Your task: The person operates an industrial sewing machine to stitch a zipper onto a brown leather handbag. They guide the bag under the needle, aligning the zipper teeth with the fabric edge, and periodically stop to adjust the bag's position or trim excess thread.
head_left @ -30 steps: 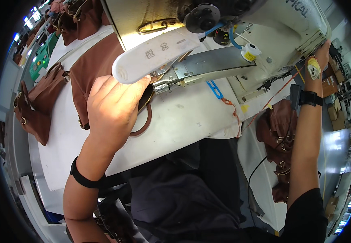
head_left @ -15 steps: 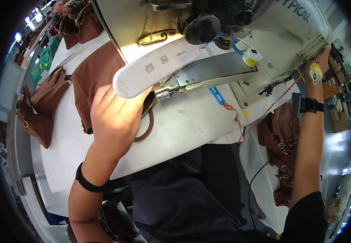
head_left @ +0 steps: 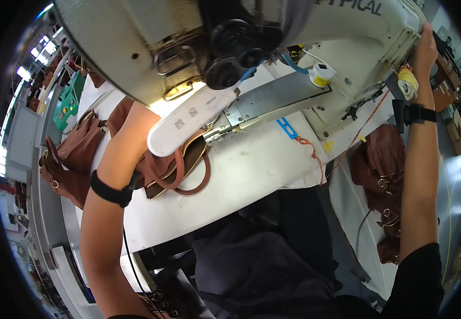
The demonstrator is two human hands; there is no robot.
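Note:
A beige industrial sewing machine (head_left: pixel 361 37) fills the upper view, with a white oblong lamp (head_left: pixel 180 125) angled over its steel bed (head_left: pixel 278 95). My left hand (head_left: pixel 137 127) reaches up behind the lamp, its fingers hidden under the machine head. Just right of that wrist a brown leather bag (head_left: pixel 156 175) with round handles and an open gold zip lies at the bed's left end. My right hand (head_left: pixel 424 53) is up at the machine's right end, fingers curled at its edge; what they grip is hidden. A rolled yellow cloth (head_left: pixel 407 84) sits beside that wrist.
Brown bags (head_left: pixel 68 149) lie at left, more (head_left: pixel 379 175) on the lower shelf at right. A blue plastic tool (head_left: pixel 286 127) with orange cord rests on the white table (head_left: pixel 236 181). A green machine (head_left: pixel 68 103) and cardboard boxes (head_left: pixel 456 135) stand farther off.
My left hand has moved up and away under the machine head, out of clear sight, exposing more of the bag's handles and zip. My right hand sits higher in view.

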